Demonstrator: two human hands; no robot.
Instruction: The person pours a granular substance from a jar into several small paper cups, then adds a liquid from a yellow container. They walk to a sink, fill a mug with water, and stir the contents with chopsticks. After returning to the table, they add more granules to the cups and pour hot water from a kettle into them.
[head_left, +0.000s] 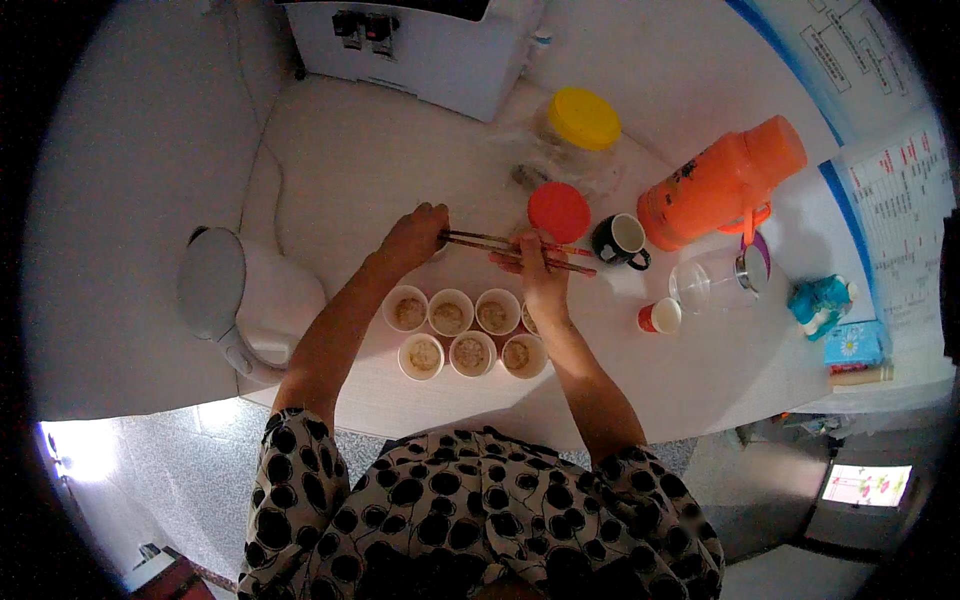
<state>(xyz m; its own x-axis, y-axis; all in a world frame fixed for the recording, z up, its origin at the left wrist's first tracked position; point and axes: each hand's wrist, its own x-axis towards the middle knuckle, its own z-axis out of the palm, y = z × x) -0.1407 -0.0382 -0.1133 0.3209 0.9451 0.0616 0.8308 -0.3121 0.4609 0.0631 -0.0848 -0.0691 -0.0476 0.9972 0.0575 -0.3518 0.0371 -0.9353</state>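
Note:
My right hand grips a pair of chopsticks, reddish at the end by my palm, with their dark ends pointing left. Those ends reach the fingers of my left hand, which is curled with its back towards me. A small pale edge shows under the left fingers; what it belongs to is hidden. Just in front of me stand several paper cups in two rows, each with a brownish, grainy substance at the bottom. My right wrist partly covers the cup at the far row's right end.
A white electric kettle stands at left, a water dispenser at the back. Rightward are a yellow-lidded jar, a red lid, a dark mug, an orange thermos, a tipped paper cup and a clear pitcher.

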